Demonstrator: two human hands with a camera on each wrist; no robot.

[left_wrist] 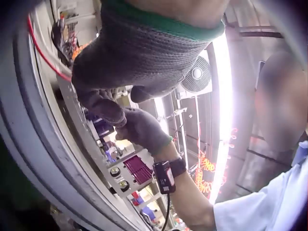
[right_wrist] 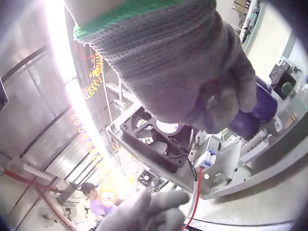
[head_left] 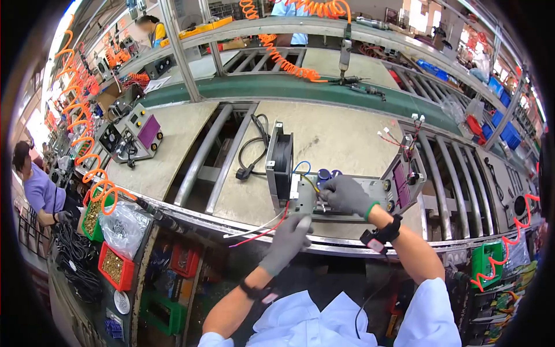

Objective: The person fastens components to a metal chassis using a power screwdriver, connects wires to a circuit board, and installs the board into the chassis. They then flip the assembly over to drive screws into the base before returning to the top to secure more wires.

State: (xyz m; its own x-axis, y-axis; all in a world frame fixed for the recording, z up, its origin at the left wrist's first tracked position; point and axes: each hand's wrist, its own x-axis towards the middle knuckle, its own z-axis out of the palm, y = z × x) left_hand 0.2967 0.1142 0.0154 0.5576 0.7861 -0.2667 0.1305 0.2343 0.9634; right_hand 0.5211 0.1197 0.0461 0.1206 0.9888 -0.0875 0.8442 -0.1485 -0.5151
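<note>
Head view: one metal chassis (head_left: 305,202) lies along the near edge of the workbench (head_left: 341,130), its long axis parallel to this edge. The right hand (head_left: 347,195) is nearer, over its middle; the left hand (head_left: 287,244), loose and holding nothing, is at the near edge, beside the end with one upright fan (head_left: 282,156).

Left wrist view: one purple vent panel (left_wrist: 138,168), two round fittings (left_wrist: 123,184).

Right wrist view: two purple cylinders (right_wrist: 265,103) are just beside the right hand's curled fingers; whether these grasp something, I cannot tell. One white connector (right_wrist: 207,160), one red wire (right_wrist: 198,197).

2 grey gloves (head_left: 345,195), pale-blue sleeves (head_left: 429,315)
</note>
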